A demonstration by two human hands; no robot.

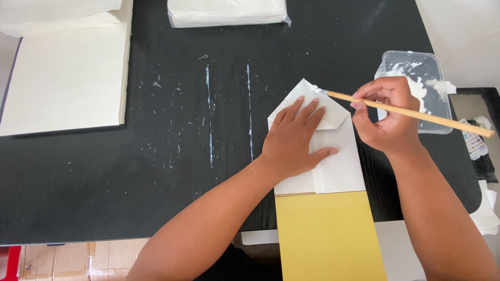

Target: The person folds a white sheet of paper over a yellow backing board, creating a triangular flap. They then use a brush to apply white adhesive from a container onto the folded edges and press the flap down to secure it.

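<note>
Nearest the person, a stiff-looking yellow card sheet (329, 237) hangs over the near edge of the black table (172, 171), its far edge touching or just slipped under the folded white paper (336, 156) being worked on. That paper looks thin and light, creased into a pointed flap like an envelope in the making; it would slide easily on the smooth top and crumple if pinched, so it is best pressed flat from above, which is what the left hand (294, 140) does, lying palm down with the fingers spread across the flap and nothing gripped. The right hand (388, 117), just beside it, pinches a slim wooden brush (411, 112) between thumb and fingertips, closed firmly on the handle, the whitened tip resting at the peak of the flap. Wet paste there would make the paper limp and tacky, I would guess, so the dry lower body is the safer place to touch. Just behind the right hand sits a clear plastic tub (416, 67) smeared with white paste, close enough to be knocked by the brush handle. Dried streaks and flecks of paste mark the table to the left. Further off lie a big stack of cream sheets (67, 78) at far left and a wrapped packet of white paper (226, 13) along the far edge
</note>
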